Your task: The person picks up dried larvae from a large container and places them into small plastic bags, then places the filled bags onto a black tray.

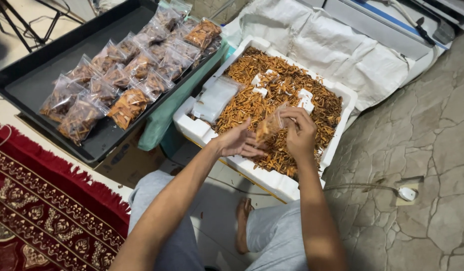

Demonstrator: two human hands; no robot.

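Small clear plastic pouch [270, 126], partly filled with orange-brown fried snack sticks, is held up between both hands just above the white foam box [191, 125] that carries the loose heap of the same sticks [272, 85]. The right hand [299, 133] pinches the pouch's upper edge with fingers curled in, and the left hand [239, 143] is half open, palm up, fingers close together, touching the pouch's lower side. A good many filled clear pouches [126, 75] already lie in rows on the black rectangular tray [31, 88] at the left. By my judgement the work is well along but not done: the box is still largely full, and a stack of empty clear pouches [215, 98] rests on its near corner.
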